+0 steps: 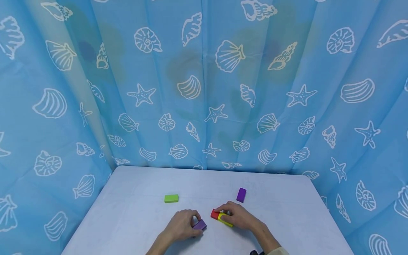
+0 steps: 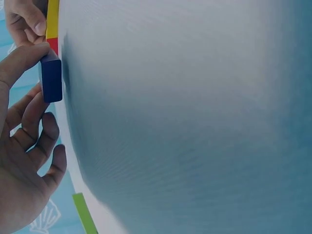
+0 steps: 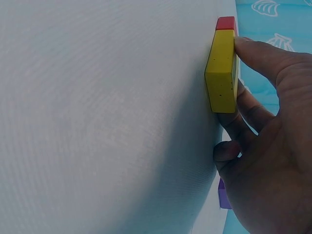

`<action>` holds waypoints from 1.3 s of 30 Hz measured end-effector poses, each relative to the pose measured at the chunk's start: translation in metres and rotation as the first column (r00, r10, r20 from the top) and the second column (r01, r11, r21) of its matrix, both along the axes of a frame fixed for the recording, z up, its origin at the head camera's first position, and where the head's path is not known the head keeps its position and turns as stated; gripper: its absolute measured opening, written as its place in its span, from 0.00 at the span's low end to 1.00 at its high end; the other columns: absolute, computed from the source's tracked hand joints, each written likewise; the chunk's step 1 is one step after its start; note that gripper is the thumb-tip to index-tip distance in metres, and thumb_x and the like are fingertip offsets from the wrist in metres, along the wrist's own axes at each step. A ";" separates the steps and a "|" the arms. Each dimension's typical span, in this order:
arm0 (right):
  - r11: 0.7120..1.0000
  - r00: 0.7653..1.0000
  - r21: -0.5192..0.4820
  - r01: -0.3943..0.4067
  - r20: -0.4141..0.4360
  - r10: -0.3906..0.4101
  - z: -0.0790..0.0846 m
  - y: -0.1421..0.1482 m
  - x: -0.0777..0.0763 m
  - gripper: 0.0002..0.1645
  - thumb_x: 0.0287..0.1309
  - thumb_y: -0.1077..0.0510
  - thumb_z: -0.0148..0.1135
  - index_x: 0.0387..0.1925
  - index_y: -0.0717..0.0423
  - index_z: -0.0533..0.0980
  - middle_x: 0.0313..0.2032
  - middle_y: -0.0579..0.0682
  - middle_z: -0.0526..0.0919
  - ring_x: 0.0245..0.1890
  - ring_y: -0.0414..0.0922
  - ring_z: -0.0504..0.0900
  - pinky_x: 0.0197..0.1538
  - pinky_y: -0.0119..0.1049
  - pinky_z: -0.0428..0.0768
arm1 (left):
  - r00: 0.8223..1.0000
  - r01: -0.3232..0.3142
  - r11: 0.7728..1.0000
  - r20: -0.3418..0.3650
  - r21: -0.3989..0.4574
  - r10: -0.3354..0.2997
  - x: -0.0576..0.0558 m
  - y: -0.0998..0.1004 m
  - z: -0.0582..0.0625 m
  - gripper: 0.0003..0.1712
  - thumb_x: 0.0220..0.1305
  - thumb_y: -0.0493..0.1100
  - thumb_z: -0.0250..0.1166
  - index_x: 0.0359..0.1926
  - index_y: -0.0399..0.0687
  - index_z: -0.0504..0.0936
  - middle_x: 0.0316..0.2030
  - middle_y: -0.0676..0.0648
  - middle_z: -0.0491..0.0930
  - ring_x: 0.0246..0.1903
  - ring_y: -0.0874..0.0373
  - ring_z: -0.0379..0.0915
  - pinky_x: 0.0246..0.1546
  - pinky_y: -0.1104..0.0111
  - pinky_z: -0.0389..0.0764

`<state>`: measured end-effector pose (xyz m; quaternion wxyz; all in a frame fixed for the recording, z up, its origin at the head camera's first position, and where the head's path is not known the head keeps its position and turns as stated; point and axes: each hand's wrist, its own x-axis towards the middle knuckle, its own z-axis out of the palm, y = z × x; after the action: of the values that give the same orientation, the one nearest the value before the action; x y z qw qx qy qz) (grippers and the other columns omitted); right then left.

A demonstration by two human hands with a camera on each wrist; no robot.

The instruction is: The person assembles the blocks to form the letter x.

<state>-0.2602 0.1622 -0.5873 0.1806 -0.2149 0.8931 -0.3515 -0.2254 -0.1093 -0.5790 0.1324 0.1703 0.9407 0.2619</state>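
Left hand (image 1: pixel 183 225) pinches purple block (image 1: pixel 200 225), at 8 o'clock from red block (image 1: pixel 215 215). Right hand (image 1: pixel 239 215) grips yellow block (image 1: pixel 227 222), abutting red block at 4 o'clock. Advisable: hold both grips steady, block faces square.

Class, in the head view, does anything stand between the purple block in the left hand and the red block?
Nothing visible does. Only bare white table shows between the purple block and the red block. The right hand lies beyond the gap, holding the yellow block; the green block lies farther back.
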 end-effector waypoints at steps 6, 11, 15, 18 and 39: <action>1.000 1.000 -0.004 0.002 0.002 -0.002 0.000 0.000 0.001 0.17 0.65 0.51 0.65 0.55 0.33 0.82 0.45 0.39 0.79 0.40 0.42 0.73 0.43 0.37 0.76 | 1.000 0.006 1.000 -0.008 -0.004 -0.007 0.001 0.001 0.001 0.22 0.52 0.59 0.77 0.45 0.60 0.83 0.26 0.60 0.74 0.25 0.65 0.70 0.30 0.70 0.70; 1.000 1.000 -0.003 0.003 0.003 -0.003 0.001 0.000 0.002 0.17 0.66 0.51 0.65 0.55 0.33 0.82 0.44 0.38 0.79 0.41 0.42 0.73 0.43 0.37 0.75 | 1.000 0.010 1.000 -0.014 -0.001 -0.010 0.001 0.001 0.001 0.22 0.52 0.59 0.77 0.45 0.59 0.83 0.26 0.60 0.74 0.26 0.65 0.69 0.30 0.70 0.71; 1.000 1.000 -0.003 0.010 0.014 -0.010 0.002 -0.001 0.002 0.17 0.66 0.51 0.65 0.55 0.33 0.82 0.45 0.39 0.79 0.41 0.42 0.73 0.43 0.38 0.75 | 1.000 0.007 1.000 -0.018 0.000 -0.007 0.001 0.002 0.001 0.22 0.52 0.59 0.77 0.45 0.60 0.83 0.25 0.60 0.74 0.25 0.65 0.70 0.30 0.70 0.71; 1.000 1.000 -0.007 0.014 0.021 -0.014 0.003 -0.001 0.002 0.17 0.66 0.52 0.65 0.55 0.34 0.82 0.45 0.40 0.79 0.41 0.43 0.73 0.44 0.39 0.76 | 1.000 0.004 1.000 -0.018 0.000 -0.004 0.000 0.002 0.000 0.22 0.52 0.59 0.77 0.45 0.60 0.83 0.25 0.60 0.75 0.25 0.64 0.70 0.30 0.70 0.71; 1.000 1.000 0.005 0.009 0.012 -0.009 0.001 -0.002 0.000 0.18 0.65 0.52 0.66 0.55 0.34 0.82 0.45 0.41 0.79 0.42 0.42 0.74 0.48 0.44 0.78 | 1.000 0.007 1.000 -0.030 -0.001 -0.007 -0.002 0.002 -0.001 0.22 0.52 0.60 0.77 0.44 0.60 0.83 0.25 0.60 0.75 0.25 0.64 0.70 0.31 0.70 0.71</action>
<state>-0.2600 0.1607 -0.5862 0.1850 -0.2085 0.8937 -0.3516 -0.2270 -0.1070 -0.5797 0.1194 0.1774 0.9421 0.2584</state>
